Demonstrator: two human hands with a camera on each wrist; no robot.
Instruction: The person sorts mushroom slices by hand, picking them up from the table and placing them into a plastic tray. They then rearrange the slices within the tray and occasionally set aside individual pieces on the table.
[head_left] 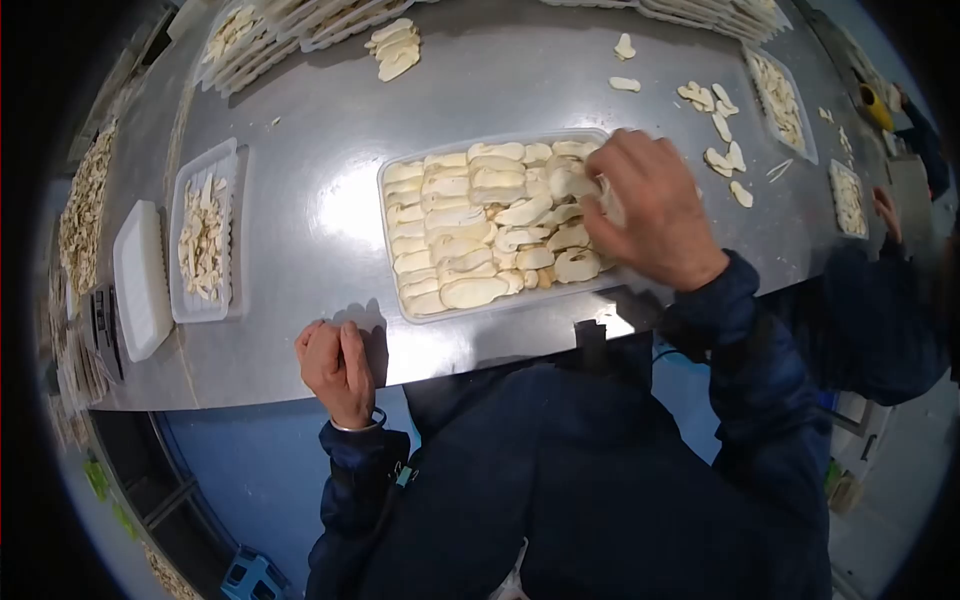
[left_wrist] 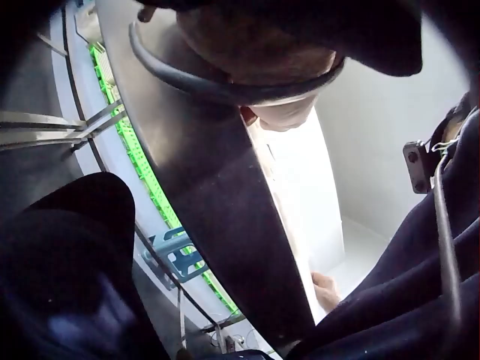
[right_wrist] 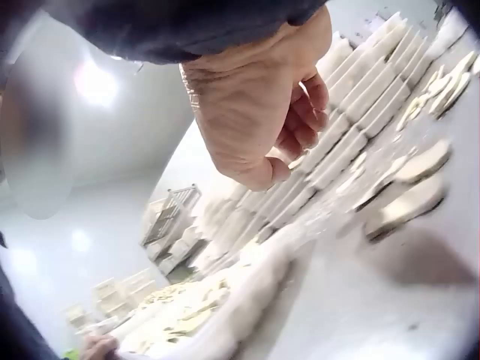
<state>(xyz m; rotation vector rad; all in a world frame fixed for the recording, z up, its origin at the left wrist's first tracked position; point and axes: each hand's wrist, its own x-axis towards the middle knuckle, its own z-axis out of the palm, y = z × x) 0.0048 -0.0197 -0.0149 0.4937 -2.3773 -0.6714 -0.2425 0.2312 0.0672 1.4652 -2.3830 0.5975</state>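
Observation:
A clear plastic tray (head_left: 383, 200) filled with overlapping rows of pale mushroom slices (head_left: 475, 292) lies on the metal table in front of me. My right hand (head_left: 655, 205) is over the tray's right end, fingers and thumb curled around a pale mushroom slice (head_left: 609, 203). In the right wrist view the same hand (right_wrist: 251, 112) hangs above the table, with its fingers hiding most of the slice. Loosely curled and holding nothing, my left hand (head_left: 335, 365) rests at the table's near edge, left of the tray.
A smaller tray of slices (head_left: 205, 240) and a white tray (head_left: 142, 280) stand to the left. Stacked trays (head_left: 290, 40) line the back. Loose slices (head_left: 722, 128) lie at the right, near another filled tray (head_left: 778, 100). Another person's arm (head_left: 890, 310) is at far right.

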